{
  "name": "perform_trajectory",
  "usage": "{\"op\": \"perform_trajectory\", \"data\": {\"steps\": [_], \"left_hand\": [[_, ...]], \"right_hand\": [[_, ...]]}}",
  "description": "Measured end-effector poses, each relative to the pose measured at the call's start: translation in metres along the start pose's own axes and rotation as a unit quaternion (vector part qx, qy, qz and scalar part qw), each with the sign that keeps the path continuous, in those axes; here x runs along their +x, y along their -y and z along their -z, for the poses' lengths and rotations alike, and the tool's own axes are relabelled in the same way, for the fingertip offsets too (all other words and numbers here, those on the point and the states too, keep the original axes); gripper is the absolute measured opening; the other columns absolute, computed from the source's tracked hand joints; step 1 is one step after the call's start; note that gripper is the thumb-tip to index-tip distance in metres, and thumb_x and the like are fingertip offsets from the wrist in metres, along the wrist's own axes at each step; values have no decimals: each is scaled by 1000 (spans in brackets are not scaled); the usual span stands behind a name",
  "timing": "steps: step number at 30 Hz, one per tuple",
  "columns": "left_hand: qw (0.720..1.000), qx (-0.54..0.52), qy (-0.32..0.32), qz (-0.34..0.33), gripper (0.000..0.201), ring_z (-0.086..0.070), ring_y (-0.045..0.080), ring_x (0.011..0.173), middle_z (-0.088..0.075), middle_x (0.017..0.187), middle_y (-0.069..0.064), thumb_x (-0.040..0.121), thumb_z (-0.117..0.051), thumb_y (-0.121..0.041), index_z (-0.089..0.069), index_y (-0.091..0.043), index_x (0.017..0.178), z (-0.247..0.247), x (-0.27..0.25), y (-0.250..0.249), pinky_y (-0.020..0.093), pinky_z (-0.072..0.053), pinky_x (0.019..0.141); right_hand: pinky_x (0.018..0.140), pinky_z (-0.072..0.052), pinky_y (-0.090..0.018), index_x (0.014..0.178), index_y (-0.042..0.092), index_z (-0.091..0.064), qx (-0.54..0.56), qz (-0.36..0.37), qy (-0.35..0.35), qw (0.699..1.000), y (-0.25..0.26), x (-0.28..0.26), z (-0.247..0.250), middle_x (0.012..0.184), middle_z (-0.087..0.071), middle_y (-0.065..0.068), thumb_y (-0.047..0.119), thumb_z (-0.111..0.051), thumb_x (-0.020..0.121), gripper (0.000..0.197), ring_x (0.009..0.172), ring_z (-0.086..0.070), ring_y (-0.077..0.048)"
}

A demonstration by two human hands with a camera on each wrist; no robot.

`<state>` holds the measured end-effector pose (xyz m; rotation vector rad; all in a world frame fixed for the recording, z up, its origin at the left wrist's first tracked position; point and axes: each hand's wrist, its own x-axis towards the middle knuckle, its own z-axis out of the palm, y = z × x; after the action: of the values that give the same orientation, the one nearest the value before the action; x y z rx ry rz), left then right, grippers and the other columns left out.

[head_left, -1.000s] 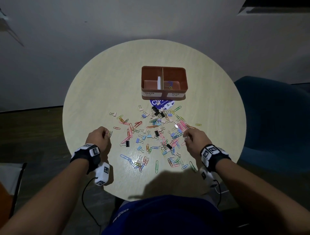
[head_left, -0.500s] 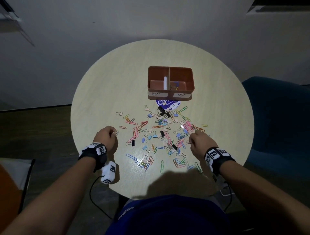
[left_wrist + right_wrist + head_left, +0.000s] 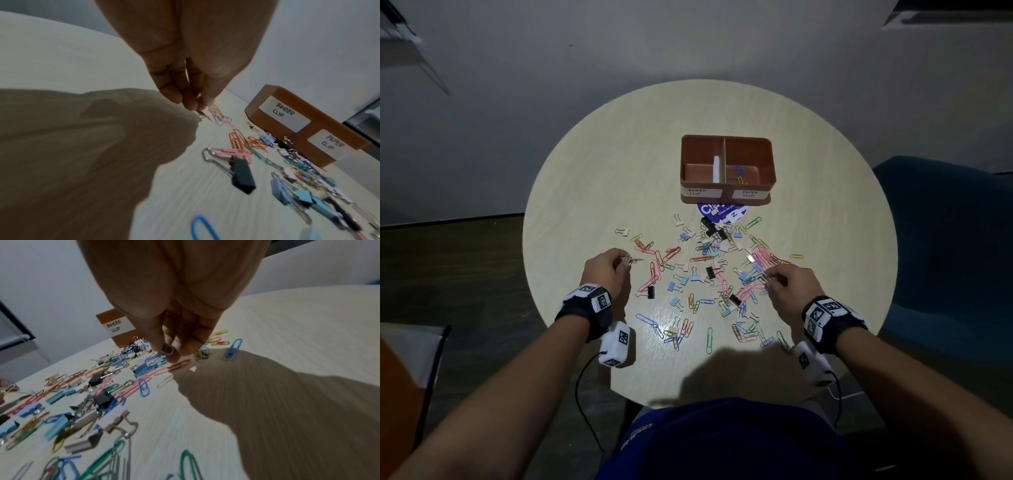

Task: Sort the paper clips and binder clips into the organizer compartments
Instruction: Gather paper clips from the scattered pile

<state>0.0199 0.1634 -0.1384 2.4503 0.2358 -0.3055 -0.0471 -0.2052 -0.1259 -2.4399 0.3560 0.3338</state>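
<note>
Paper clips (image 3: 631, 260) are pinched in the left hand (image 3: 604, 270), a small bunch at the fingertips. Right hand (image 3: 789, 286) curls over the pile on the bench (image 3: 592, 192) and seems to pinch one small clip (image 3: 167, 351). Most clips lie loose, well apart from the organizer (image 3: 727, 171). It is better to collect only paper clips, then release them over the right compartment labelled PAPER CLIP, low, so nothing bounces out.

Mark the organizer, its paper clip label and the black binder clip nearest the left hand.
organizer (image 3: 765, 150), head view, bare right wall.
paper clip label (image 3: 750, 194), head view, middle of the white sticker.
black binder clip (image 3: 243, 176), left wrist view, its black body.
</note>
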Motion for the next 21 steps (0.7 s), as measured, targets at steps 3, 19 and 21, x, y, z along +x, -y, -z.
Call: {"op": "perform_trajectory", "data": {"steps": [3, 19, 21], "left_hand": [[999, 37, 5, 2, 20, -64, 32, 98, -72, 103, 12, 93, -60, -15, -72, -11, 108, 1, 15, -2, 25, -41, 80], [966, 245, 65, -53, 22, -56, 41, 96, -53, 108, 22, 94, -48, -10, -57, 1, 111, -19, 20, 4, 45, -46, 78], [966, 243, 72, -45, 22, -56, 40, 96, -54, 108, 22, 93, -48, -9, -57, 1, 111, -19, 19, 2, 43, -46, 78]], "right_hand": [[59, -42, -16, 98, 17, -74, 2, -17, 2, 1000, 0, 0, 3, 89, -67, -1, 10, -59, 90, 18, 73, -61, -17], [58, -53, -31, 95, -1, -60, 254, -153, 40, 954, -3, 0, 1, 84, -65, -23, -6, -48, 92, 14, 62, -63, -24], [62, -52, -33, 94, 1, -61, 261, -141, 60, 953, -4, 3, -2, 83, -63, -22, -6, -50, 92, 13, 65, -62, -25]]}}
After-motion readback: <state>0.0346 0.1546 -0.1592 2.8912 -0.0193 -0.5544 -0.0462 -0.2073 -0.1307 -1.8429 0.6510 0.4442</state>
